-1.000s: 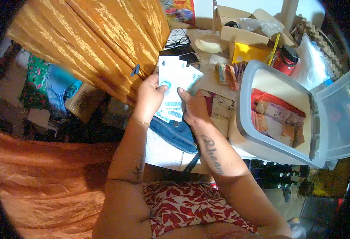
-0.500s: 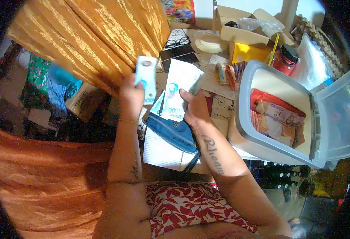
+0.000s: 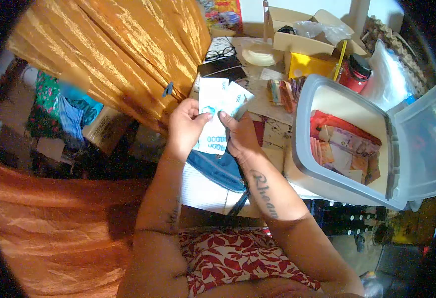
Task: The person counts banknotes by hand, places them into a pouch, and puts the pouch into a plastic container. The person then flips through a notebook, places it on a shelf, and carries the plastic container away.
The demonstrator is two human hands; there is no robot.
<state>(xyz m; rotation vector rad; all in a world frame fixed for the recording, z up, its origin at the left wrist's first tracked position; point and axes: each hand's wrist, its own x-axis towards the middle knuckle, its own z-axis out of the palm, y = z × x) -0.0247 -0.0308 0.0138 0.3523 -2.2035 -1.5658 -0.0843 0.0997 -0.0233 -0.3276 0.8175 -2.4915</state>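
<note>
Both my hands hold light blue banknotes (image 3: 215,97) upright in front of me. My left hand (image 3: 185,126) pinches their left edge between thumb and fingers. On the right side, my right hand (image 3: 240,133) grips the fanned notes, thumb on top. Below the notes lies a dark blue zipped pouch (image 3: 218,170), partly covered by them, on a white ridged surface (image 3: 203,191). To the right, an open bin (image 3: 304,169) with a grey rim contains more banknotes (image 3: 349,141) and a red item (image 3: 334,120).
Behind the notes are black glasses (image 3: 221,53) and dark flat devices (image 3: 223,68). Folded banknotes (image 3: 286,94), a yellow packet (image 3: 309,66), a red jar (image 3: 354,74) and a cardboard box (image 3: 304,42) stand farther back. An orange curtain (image 3: 113,54) hangs at the left.
Half a second ago my left hand was apart at the left with a note in it. It has moved right, bringing that note back against those in my right hand.
</note>
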